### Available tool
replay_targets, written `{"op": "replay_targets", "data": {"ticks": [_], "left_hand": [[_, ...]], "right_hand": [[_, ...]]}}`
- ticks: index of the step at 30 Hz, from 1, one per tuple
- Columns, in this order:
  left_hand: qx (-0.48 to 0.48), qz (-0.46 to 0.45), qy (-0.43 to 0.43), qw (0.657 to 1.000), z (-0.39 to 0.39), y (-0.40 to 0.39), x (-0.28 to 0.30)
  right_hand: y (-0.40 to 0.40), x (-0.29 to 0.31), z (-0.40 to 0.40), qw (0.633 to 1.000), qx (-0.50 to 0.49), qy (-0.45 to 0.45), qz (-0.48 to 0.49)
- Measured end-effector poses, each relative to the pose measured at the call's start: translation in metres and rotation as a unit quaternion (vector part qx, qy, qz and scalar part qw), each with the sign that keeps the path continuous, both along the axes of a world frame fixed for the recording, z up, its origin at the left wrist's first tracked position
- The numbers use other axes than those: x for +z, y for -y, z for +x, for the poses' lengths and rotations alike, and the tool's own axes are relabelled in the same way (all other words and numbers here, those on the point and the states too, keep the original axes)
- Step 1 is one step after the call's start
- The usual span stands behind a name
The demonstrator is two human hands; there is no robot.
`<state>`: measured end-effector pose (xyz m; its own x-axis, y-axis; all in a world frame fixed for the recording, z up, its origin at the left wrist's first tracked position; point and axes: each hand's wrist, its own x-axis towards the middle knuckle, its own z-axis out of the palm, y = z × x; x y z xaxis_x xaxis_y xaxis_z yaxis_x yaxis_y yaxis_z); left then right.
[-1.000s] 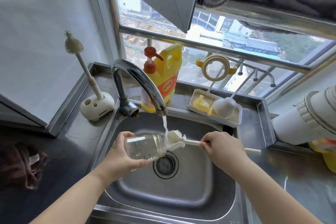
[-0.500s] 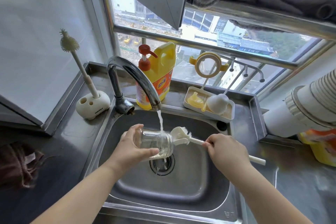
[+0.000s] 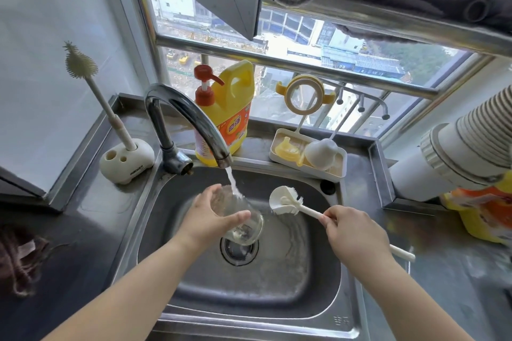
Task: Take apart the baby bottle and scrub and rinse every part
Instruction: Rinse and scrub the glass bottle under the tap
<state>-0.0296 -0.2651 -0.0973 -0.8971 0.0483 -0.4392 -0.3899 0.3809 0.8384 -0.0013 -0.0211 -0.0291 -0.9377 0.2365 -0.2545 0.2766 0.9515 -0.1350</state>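
While water runs from the tap, I look across from the left. Far left, a dark cloth lies on the steel counter. Past it, a white brush stand sits by the wall, and a tall nipple brush sticks up from it at a tilt.

Next comes the shiny faucet, which bends over the sink. Just behind it stands a yellow dish soap jug with a red pump.

My left hand holds the clear glass baby bottle over the drain. My fingers and thumb curl round it. The bottle is tilted, with its open mouth low and near me. The water stream falls onto its far, upper side.

A little to the right, the white bottle brush hangs in the air over the sink, apart from the bottle. My right hand grips its handle with the fingers curled tight round it. The handle end pokes out past my wrist.

Farther back sits a white drying tray. On it I see a yellow nipple part, a white cap and a round collar ring with yellow handles up on a peg.

Far right, a white vent pipe lies above another yellow jug.
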Motion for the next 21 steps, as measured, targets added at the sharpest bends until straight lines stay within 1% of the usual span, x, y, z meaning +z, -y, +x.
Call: {"op": "replay_targets", "data": {"ticks": [3, 7, 10, 12, 17, 21], "left_hand": [[0.002, -0.013, 0.030, 0.999, 0.005, 0.006, -0.003], [-0.011, -0.013, 0.017, 1.000, 0.010, 0.011, -0.003], [-0.010, 0.001, 0.005, 1.000, 0.012, 0.015, -0.005], [-0.003, 0.017, 0.004, 1.000, 0.014, 0.016, -0.005], [0.004, 0.045, 0.025, 0.999, 0.020, 0.019, -0.008], [-0.029, 0.064, 0.026, 0.997, 0.025, 0.010, -0.005]], "right_hand": [[0.005, -0.004, -0.001, 0.999, -0.007, 0.022, -0.045], [0.021, -0.010, -0.006, 0.989, -0.005, 0.051, -0.136], [0.035, -0.011, -0.013, 0.981, 0.000, 0.073, -0.180], [0.041, -0.011, -0.018, 0.979, 0.003, 0.073, -0.193], [0.045, -0.013, -0.021, 0.980, -0.003, 0.053, -0.190], [0.037, -0.019, -0.012, 0.970, -0.032, 0.058, -0.235]]}}
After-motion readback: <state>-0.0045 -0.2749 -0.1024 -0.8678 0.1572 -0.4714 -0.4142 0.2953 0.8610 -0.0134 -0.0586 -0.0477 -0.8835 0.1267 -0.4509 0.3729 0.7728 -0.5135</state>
